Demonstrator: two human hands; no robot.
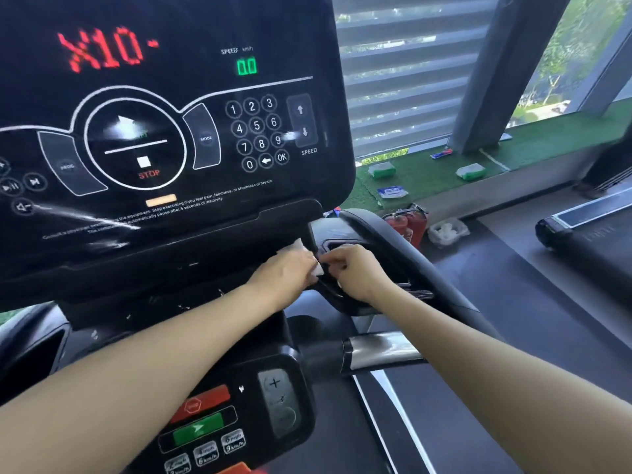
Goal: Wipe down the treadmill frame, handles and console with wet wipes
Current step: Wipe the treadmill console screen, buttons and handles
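Reaching forward side by side, both bare forearms met under the lower right corner of the console (164, 131), where the two hands worked one white wet wipe (309, 260). The left hand (285, 273) lay knuckles up with its fingers curled down over the wipe, a corner of which stuck up above the knuckles against the black post under the console and another corner showed between the hands. The right hand (355, 268) was bunched close beside it, fingertips pinching that same edge of the wipe, just in front of the dark recess of the right handle (403, 254). That curved black handle swept from the console's base back toward the person, and a shiny metal grip bar (383, 350) stuck out to the right lower down.

On the console the display read "X10-" in red and "0.0" in green under a speed label, with a number pad, a mode key and a round start and stop dial below. A lower control panel (239, 415) near the bottom edge carried a red stop button, a green start button and plus and minus keys.

Beyond the treadmill, wet wipe packs (393, 192) lay on green turf by a louvred window, red fire extinguishers (408, 222) stood on the floor, and a second treadmill (581, 227) lay at right
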